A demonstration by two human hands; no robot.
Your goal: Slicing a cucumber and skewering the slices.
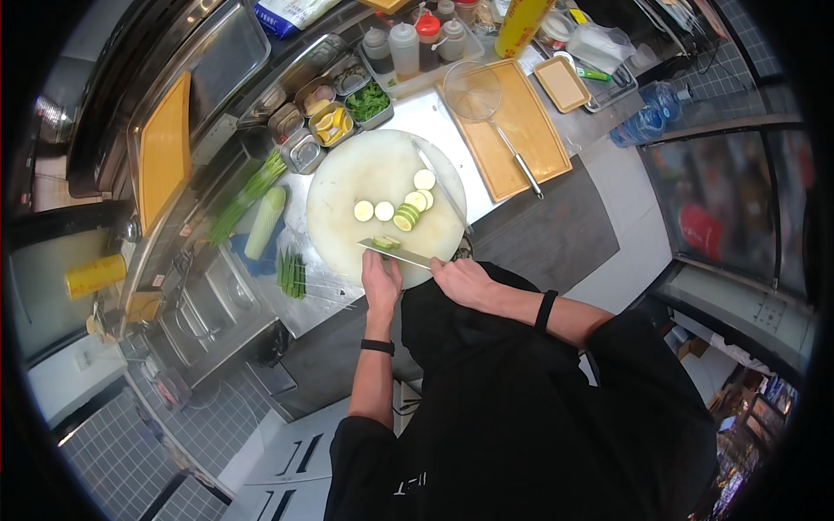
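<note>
My right hand (461,281) grips the handle of a kitchen knife (407,255), its blade pointing left over the near edge of a round white cutting board (332,195). My left hand (382,280) is at the blade's tip end; whether its fingers hold anything is hidden. Just beyond the blade lie a few green-skinned zucchini slices (384,241). Farther up the board, an overlapping stack of zucchini slices (406,217) leans together, with loose zucchini rounds (384,211) around it. A second long, thin knife (440,185) rests along the board's right side.
Left of the board lie a pale green vegetable in netting (266,223), green stalks (251,195) and skewered green pods (290,273). Behind stand metal containers, one with lemon pieces (333,125), and squeeze bottles (404,49). A mesh skimmer (473,91) lies on a wooden board (531,140) to the right.
</note>
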